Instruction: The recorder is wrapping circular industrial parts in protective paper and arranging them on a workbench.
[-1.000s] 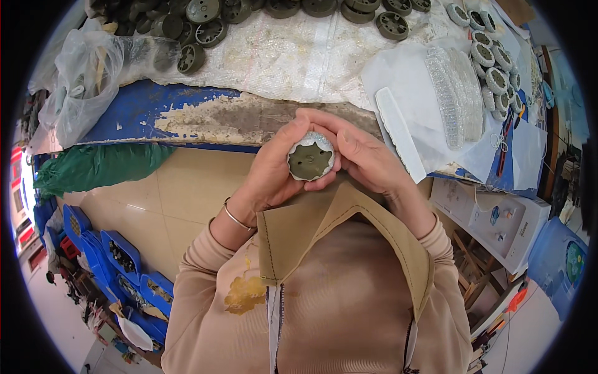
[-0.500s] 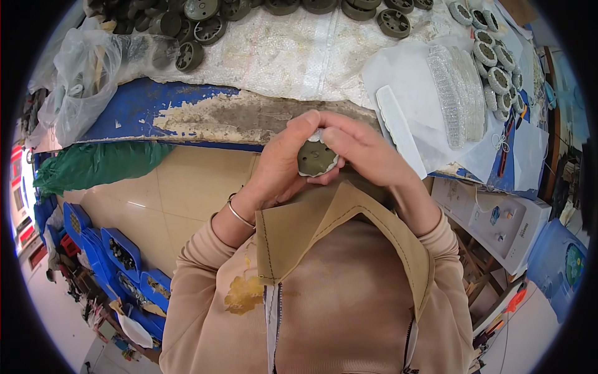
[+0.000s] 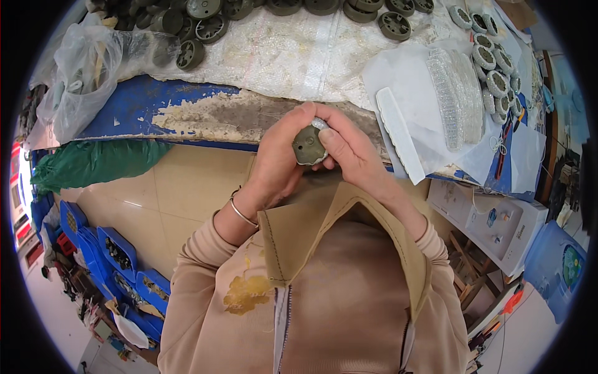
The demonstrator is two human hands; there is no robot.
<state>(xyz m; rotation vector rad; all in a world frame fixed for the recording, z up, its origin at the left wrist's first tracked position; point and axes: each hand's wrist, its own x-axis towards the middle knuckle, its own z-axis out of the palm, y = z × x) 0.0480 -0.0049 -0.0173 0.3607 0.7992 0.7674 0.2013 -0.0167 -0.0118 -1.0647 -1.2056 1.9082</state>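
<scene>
Between both hands, in front of my chest, is a round olive-green wheel-like disc [image 3: 309, 145] with small holes in its face. A pale, sparkly strip [image 3: 319, 123] shows along its upper right rim, and a whitish scalloped edge runs round the lower side. My left hand [image 3: 278, 149] wraps the disc from the left, with a bangle at the wrist. On the right side, my right hand [image 3: 349, 144] grips it with the thumb at the rim. Several fingers are hidden behind the disc. Both hands are held at the near edge of the worktable [image 3: 205, 118].
Bare green discs [image 3: 394, 25] lie along the far side; rimmed ones [image 3: 497, 83] cluster at the far right. Stacked sparkly strips [image 3: 458, 100] and a single white strip [image 3: 398, 134] rest on white sheets. A plastic bag [image 3: 87, 75] lies left; blue bins [image 3: 117, 252] stand below.
The disc has turned in my hands and shifted slightly left and up. More of the sparkly strip shows at its upper right. My right thumb has moved a little down the rim.
</scene>
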